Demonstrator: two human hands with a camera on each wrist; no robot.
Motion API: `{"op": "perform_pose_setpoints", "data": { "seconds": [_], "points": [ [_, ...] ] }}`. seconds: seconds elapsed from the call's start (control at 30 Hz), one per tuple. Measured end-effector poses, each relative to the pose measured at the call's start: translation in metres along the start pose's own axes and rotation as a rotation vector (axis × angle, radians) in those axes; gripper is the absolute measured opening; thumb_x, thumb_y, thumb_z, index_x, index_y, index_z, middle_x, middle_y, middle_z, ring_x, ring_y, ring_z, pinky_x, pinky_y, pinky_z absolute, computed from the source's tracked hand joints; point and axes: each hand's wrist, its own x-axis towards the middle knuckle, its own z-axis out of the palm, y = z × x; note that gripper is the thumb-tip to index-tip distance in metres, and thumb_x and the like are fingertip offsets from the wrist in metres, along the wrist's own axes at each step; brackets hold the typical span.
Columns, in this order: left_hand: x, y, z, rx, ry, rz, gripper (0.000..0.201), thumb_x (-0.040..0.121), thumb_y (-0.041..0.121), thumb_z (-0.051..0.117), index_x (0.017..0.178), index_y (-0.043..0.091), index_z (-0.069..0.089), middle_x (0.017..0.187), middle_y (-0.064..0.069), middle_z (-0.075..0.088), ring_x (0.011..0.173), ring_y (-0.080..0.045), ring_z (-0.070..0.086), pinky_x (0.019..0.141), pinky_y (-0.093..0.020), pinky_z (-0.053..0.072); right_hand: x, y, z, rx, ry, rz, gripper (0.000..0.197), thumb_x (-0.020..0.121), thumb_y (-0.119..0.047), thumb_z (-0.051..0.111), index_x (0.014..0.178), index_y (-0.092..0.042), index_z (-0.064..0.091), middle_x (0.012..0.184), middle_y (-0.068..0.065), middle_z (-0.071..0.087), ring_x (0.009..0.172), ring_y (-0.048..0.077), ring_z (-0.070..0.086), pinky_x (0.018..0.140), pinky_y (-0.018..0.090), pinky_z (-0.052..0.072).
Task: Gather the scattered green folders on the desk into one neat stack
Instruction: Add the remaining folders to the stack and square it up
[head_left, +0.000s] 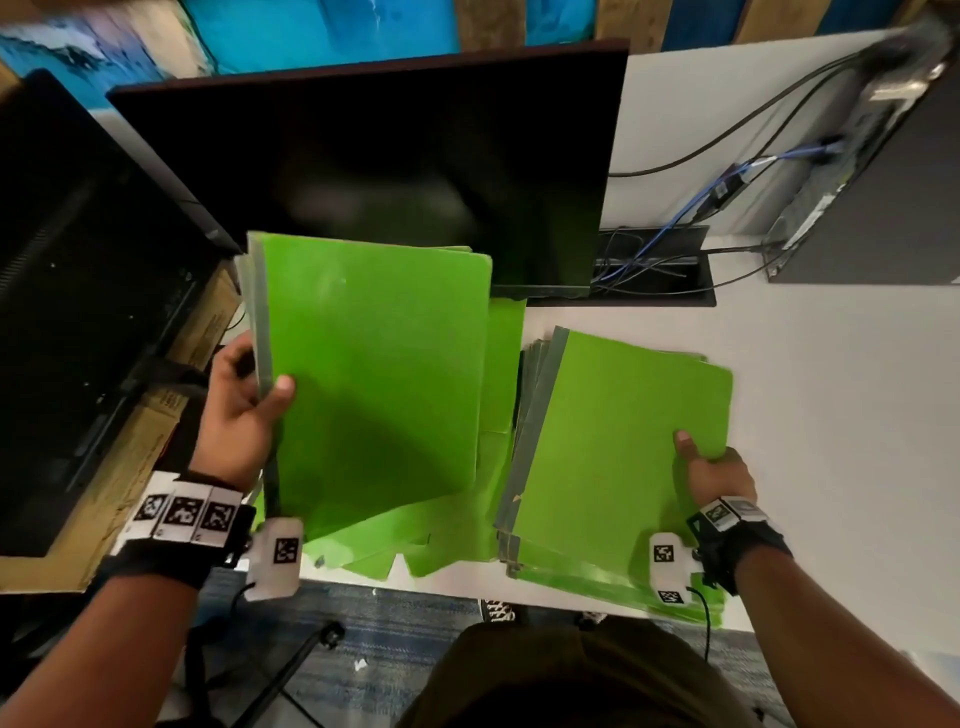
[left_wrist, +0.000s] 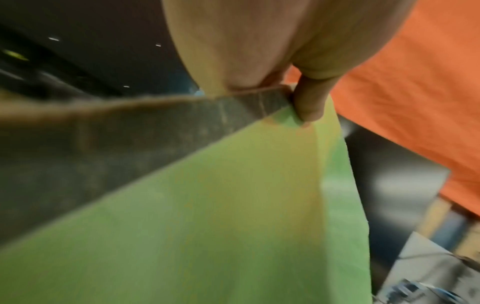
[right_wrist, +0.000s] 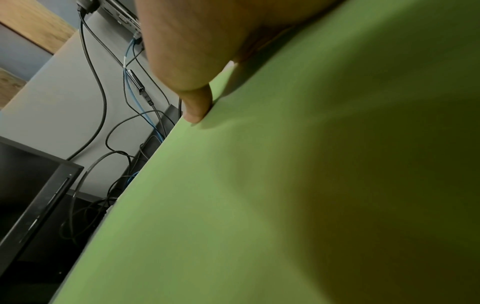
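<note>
My left hand (head_left: 254, 400) grips a bundle of green folders (head_left: 374, 379) by its grey spine, thumb on top, lifted and tilted above the desk. The left wrist view shows the thumb (left_wrist: 310, 100) pressed on that spine next to the green cover (left_wrist: 221, 216). More green folders (head_left: 452, 540) lie loose on the desk under the bundle. To the right sits a second pile of green folders (head_left: 618, 462). My right hand (head_left: 706, 467) holds its right edge, thumb on the top cover (right_wrist: 285, 185); the other fingers are hidden beneath.
A dark monitor (head_left: 395, 171) stands right behind the folders, another black monitor (head_left: 78, 291) at the left on a cardboard box (head_left: 130, 467). A cable slot (head_left: 654, 270) with wires and a small computer (head_left: 857, 156) occupy the white desk (head_left: 831, 415) at back right.
</note>
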Motion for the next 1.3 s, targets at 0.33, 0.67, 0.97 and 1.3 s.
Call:
{"op": "perform_pose_setpoints", "data": {
  "seconds": [0.33, 0.67, 0.97, 1.3],
  "points": [
    [0.033, 0.05, 0.115, -0.04, -0.426, 0.081, 0.062, 0.08, 0.004, 0.052, 0.14, 0.007, 0.037, 0.135, -0.022, 0.052, 0.117, -0.027, 0.053, 0.102, -0.04, 0.042, 0.007, 0.004, -0.009, 0.112, -0.124, -0.079, 0.054, 0.085, -0.044, 0.063, 0.123, -0.007, 0.056, 0.121, 0.018, 0.064, 0.109, 0.036, 0.061, 0.092, 0.039, 0.047],
    [0.016, -0.052, 0.228, 0.321, -0.381, -0.172, 0.055, 0.084, -0.003, 0.062, 0.136, 0.004, 0.044, 0.121, -0.011, 0.057, 0.102, -0.019, 0.052, 0.092, -0.032, 0.044, 0.009, 0.009, -0.011, 0.093, -0.165, -0.064, 0.069, 0.094, -0.057, 0.033, 0.134, -0.002, 0.044, 0.137, 0.022, 0.051, 0.123, 0.039, 0.05, 0.103, 0.042, 0.038],
    [-0.018, -0.098, 0.251, 0.561, -0.465, -0.097, 0.043, 0.086, -0.002, 0.05, 0.127, 0.01, 0.057, 0.133, -0.011, 0.054, 0.124, -0.027, 0.051, 0.108, -0.027, 0.036, 0.008, 0.013, -0.009, 0.151, -0.189, -0.055, 0.058, 0.088, -0.047, 0.057, 0.129, -0.006, 0.048, 0.124, 0.017, 0.061, 0.109, 0.033, 0.059, 0.081, 0.031, 0.042],
    [0.01, -0.124, 0.159, 1.133, -0.547, -0.021, 0.058, 0.092, 0.044, 0.047, 0.145, 0.031, 0.029, 0.155, -0.002, 0.026, 0.137, -0.03, 0.035, 0.106, -0.043, 0.04, 0.017, 0.016, -0.004, 0.097, -0.146, -0.086, 0.054, 0.085, -0.047, 0.061, 0.121, -0.008, 0.057, 0.114, 0.016, 0.066, 0.102, 0.033, 0.063, 0.08, 0.034, 0.047]
  ]
}}
